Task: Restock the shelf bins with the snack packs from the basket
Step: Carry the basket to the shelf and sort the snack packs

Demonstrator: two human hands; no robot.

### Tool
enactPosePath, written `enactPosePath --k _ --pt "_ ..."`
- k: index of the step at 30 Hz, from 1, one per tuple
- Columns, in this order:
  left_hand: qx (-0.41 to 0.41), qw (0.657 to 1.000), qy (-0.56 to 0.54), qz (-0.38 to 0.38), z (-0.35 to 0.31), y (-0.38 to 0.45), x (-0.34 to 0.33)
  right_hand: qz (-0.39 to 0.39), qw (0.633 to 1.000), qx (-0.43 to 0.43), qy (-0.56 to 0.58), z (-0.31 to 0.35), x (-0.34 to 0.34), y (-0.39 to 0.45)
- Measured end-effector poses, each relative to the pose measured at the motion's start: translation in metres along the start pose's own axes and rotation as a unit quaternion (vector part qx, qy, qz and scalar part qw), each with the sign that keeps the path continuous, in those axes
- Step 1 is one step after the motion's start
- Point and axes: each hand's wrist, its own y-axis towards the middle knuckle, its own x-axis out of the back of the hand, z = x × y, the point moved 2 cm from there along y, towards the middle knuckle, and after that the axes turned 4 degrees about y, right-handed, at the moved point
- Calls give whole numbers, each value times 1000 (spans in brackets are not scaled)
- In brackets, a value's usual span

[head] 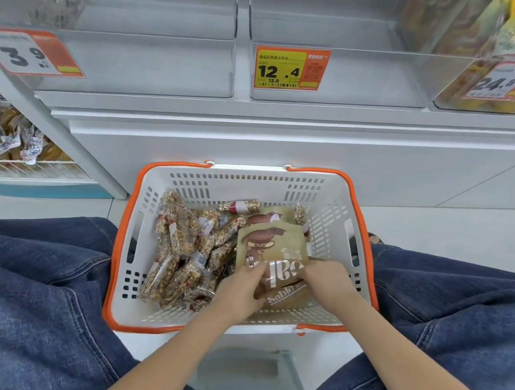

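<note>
1. Both hands are on the same beige cookie pouch (272, 250): left hand (240, 290) pinches its near-left edge with curled fingers, right hand (325, 277) grips its near-right corner. Pouch is tilted up on the right side of the basket (284, 178), not yet lifted clear.
2. A second pouch (286, 296), printed "Sable", lies flat beneath it, and a third one of the same design (267, 218) shows behind it.
3. Left half of the basket holds a loose heap of clear-wrapped nut bars (183, 250); a few more lie along the far wall.
4. Basket sits on the floor between the person's knees, against the base of the shelf unit (253, 146).
5. Progress, as judged: early. The two clear bins straight ahead, left bin (143, 64) and middle bin (363, 77) with the 12.4 price tag (283, 68), show no stock. Nearly the whole basket load remains.
6. Right-hand bin (483, 85), tagged 24.8, already contains yellowish packs. A lower wire shelf (34, 169) at far left holds wrapped snacks.
</note>
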Motion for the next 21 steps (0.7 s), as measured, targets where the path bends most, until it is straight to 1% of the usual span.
enactPosePath --k 1,3,4,6,8,9,11,14,17,19,21 --pt "4 1000 27 -1 6 -2 2 -3 1000 -14 6 -5 0 0" --pt "16 999 36 -30 19 -3 10 -21 999 -37 28 -13 4 -3" --pt "29 998 20 -51 24 -3 15 -34 997 -52 46 -17 7 -4" --pt "78 992 -51 -87 34 -1 25 -71 989 -88 92 -26 19 -9" --pt "133 982 -88 -102 41 2 29 -122 975 -134 127 -41 34 -15" --pt "149 981 -80 -98 44 4 30 -144 965 -159 148 -48 40 -19" --pt "146 984 -65 -76 46 10 27 -178 949 -188 181 -57 49 -28" --pt "117 991 -59 -30 41 24 22 -195 936 -209 206 -62 52 -42" --pt "115 992 -57 17 42 39 13 -206 918 -241 237 -59 49 -52" --pt "140 985 -85 53 45 45 5 -225 906 -262 246 -57 50 -54" --pt "194 965 -154 88 50 48 -5 -230 894 -291 251 -58 50 -53"
